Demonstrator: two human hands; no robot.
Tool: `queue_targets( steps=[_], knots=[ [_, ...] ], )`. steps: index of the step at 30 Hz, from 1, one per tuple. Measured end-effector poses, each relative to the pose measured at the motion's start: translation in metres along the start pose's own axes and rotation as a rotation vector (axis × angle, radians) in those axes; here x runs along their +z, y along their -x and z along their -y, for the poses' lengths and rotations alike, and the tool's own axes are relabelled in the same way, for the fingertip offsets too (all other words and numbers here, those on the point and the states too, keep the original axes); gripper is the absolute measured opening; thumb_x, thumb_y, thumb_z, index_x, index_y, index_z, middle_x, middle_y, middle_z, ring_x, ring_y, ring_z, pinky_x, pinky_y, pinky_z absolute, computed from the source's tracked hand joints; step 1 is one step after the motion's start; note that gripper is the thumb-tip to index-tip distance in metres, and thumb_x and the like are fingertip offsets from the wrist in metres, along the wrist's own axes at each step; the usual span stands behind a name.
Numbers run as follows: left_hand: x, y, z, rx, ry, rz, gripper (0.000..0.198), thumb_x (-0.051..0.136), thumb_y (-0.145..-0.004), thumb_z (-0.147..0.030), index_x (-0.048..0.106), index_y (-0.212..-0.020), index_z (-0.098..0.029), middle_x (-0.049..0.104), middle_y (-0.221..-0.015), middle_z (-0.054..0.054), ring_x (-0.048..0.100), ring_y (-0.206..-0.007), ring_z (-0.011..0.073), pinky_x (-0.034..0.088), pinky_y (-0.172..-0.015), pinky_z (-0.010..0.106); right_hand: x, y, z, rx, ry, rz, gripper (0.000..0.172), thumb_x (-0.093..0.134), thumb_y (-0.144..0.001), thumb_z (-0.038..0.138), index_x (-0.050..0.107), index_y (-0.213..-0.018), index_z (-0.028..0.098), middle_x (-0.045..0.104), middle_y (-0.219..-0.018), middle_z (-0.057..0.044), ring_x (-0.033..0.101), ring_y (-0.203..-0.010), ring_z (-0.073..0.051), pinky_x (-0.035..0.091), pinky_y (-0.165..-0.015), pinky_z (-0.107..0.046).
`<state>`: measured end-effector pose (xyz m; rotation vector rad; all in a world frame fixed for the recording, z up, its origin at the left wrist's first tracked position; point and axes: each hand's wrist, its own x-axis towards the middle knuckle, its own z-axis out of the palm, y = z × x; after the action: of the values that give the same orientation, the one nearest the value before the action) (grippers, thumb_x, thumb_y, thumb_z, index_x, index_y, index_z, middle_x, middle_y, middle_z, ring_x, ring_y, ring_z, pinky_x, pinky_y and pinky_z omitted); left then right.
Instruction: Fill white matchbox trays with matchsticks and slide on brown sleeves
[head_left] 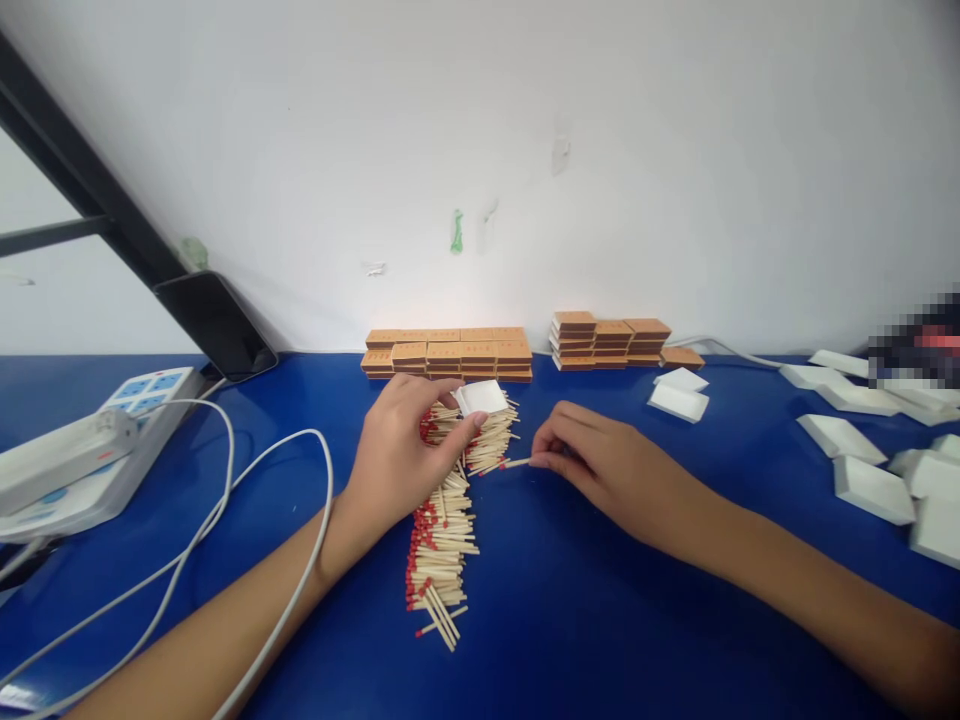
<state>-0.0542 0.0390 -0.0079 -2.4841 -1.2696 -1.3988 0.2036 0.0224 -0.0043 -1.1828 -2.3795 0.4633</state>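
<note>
My left hand [412,440] pinches a small white matchbox tray [484,398] between thumb and fingers, above the upper part of the match pile. Whether anything lies inside the tray, I cannot tell. My right hand [589,455] holds a match [516,463] by its plain end, the red head pointing left toward the pile. Loose red-headed matches [442,545] lie in a long heap on the blue table, running from under my left hand toward me. A few matches lie crosswise at the near end of the heap.
Stacked brown matchboxes [457,352] stand along the wall, with another stack [611,340] to their right. White trays [874,488] are scattered at the right. A power strip [150,400], a phone [217,325] and a white cable [225,500] occupy the left; the cable crosses my left forearm.
</note>
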Motion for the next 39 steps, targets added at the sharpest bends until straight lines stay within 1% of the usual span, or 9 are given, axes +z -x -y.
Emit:
queue_targets(
  steps=[5,10,15,17,20,23,26,31,39],
  knots=[
    [0.000,0.002,-0.008,0.075,0.055,0.054,0.031,0.083,-0.090,-0.037,0.074,-0.116,-0.021,0.078,-0.095,0.005,0.067,-0.090,0.0235,0.057,-0.083,0.040,-0.016,0.000,0.001,0.002,0.009,-0.292,0.017,0.055,-0.106,0.032,0.064,-0.095,0.023,0.064,-0.093,-0.005,0.058,-0.075,-0.018,0.046,-0.065,-0.032],
    [0.000,0.003,-0.020,0.120,0.133,0.077,0.033,0.084,-0.089,-0.036,0.075,-0.119,-0.024,0.081,-0.104,0.006,0.068,-0.097,0.0245,0.060,-0.085,0.041,-0.005,-0.001,0.012,-0.082,0.011,-0.315,0.013,0.055,-0.106,0.027,0.064,-0.098,0.022,0.065,-0.098,-0.006,0.063,-0.083,-0.019,0.048,-0.069,-0.032],
    [-0.001,0.001,-0.016,0.040,0.079,0.006,0.028,0.083,-0.090,-0.035,0.076,-0.115,-0.022,0.079,-0.102,0.007,0.069,-0.094,0.0238,0.060,-0.083,0.040,0.003,-0.004,0.010,-0.146,0.046,-0.396,0.011,0.053,-0.107,0.023,0.064,-0.104,0.020,0.065,-0.098,-0.006,0.064,-0.085,-0.018,0.050,-0.073,-0.031],
    [-0.002,0.000,-0.012,-0.050,0.042,-0.045,0.028,0.083,-0.090,-0.037,0.077,-0.113,-0.021,0.079,-0.102,0.007,0.070,-0.095,0.0244,0.060,-0.083,0.041,0.007,-0.005,0.008,-0.163,0.043,-0.343,0.012,0.052,-0.107,0.023,0.064,-0.103,0.020,0.065,-0.096,-0.006,0.063,-0.084,-0.018,0.050,-0.075,-0.032],
    [-0.002,0.000,-0.006,-0.140,0.019,-0.077,0.028,0.083,-0.089,-0.036,0.077,-0.113,-0.022,0.078,-0.104,0.007,0.072,-0.095,0.0248,0.060,-0.085,0.043,0.018,-0.007,0.004,-0.220,0.056,-0.140,0.015,0.052,-0.107,0.025,0.067,-0.108,0.020,0.064,-0.100,-0.007,0.063,-0.090,-0.020,0.051,-0.080,-0.034],
    [-0.001,0.000,-0.006,-0.125,0.022,-0.070,0.027,0.083,-0.089,-0.034,0.076,-0.113,-0.024,0.078,-0.102,0.006,0.071,-0.091,0.0235,0.060,-0.083,0.042,0.030,-0.007,0.003,-0.228,0.068,-0.036,0.017,0.052,-0.107,0.025,0.068,-0.114,0.021,0.065,-0.106,-0.009,0.063,-0.096,-0.022,0.052,-0.085,-0.037],
    [-0.001,0.000,-0.007,-0.097,0.034,-0.063,0.024,0.082,-0.090,-0.034,0.076,-0.111,-0.024,0.077,-0.100,0.006,0.069,-0.091,0.0233,0.059,-0.083,0.041,0.034,-0.008,0.004,-0.193,0.047,-0.016,0.012,0.054,-0.106,0.021,0.066,-0.105,0.020,0.065,-0.104,-0.007,0.062,-0.095,-0.021,0.051,-0.083,-0.036],
    [-0.001,0.000,-0.007,-0.093,0.030,-0.070,0.026,0.083,-0.090,-0.034,0.076,-0.113,-0.025,0.077,-0.100,0.005,0.069,-0.092,0.0236,0.058,-0.084,0.042,0.024,-0.007,0.005,-0.087,0.019,0.066,0.008,0.058,-0.103,0.020,0.061,-0.096,0.021,0.064,-0.098,-0.004,0.061,-0.087,-0.019,0.048,-0.076,-0.033],
    [0.001,0.003,-0.007,-0.077,0.046,-0.036,0.024,0.082,-0.090,-0.036,0.075,-0.110,-0.024,0.078,-0.098,0.004,0.070,-0.092,0.0227,0.058,-0.082,0.040,0.001,0.003,-0.003,0.071,-0.017,0.194,0.016,0.054,-0.106,0.030,0.061,-0.094,0.023,0.066,-0.097,-0.004,0.062,-0.082,-0.019,0.047,-0.072,-0.033]
  ],
)
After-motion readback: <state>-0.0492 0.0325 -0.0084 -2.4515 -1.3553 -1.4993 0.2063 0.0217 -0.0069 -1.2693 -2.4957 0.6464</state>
